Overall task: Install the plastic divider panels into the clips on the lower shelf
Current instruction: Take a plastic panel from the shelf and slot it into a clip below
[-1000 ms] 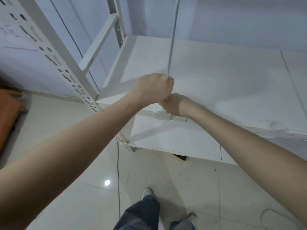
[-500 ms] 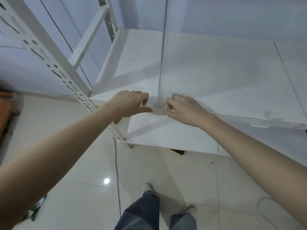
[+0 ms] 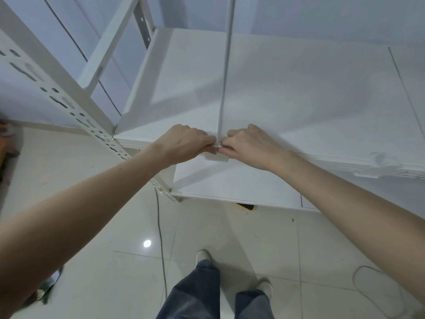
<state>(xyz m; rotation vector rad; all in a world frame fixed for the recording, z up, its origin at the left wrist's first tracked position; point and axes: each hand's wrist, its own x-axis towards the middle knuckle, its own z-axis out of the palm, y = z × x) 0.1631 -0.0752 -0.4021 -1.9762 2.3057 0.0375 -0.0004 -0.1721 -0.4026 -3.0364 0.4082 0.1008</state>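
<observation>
A thin white plastic divider panel [image 3: 226,65] stands upright, edge-on to me, on the white shelf [image 3: 299,100]. Its foot sits in a white clip [image 3: 217,155] on the shelf's front edge. My left hand [image 3: 186,141] presses against the panel's foot from the left with curled fingers. From the right, my right hand [image 3: 245,143] pinches the same spot, fingertips at the clip. A second clip [image 3: 377,168] hangs on the front edge further right, with no panel in it.
A perforated white upright [image 3: 69,100] of the rack slants at the left. A lower shelf board [image 3: 230,187] shows under the front edge. Cables lie on the tiled floor [image 3: 115,249], and my feet stand close to the rack.
My left hand let go of the panel higher up and dropped to its foot. Both hands have closed in on the clip from either side.
</observation>
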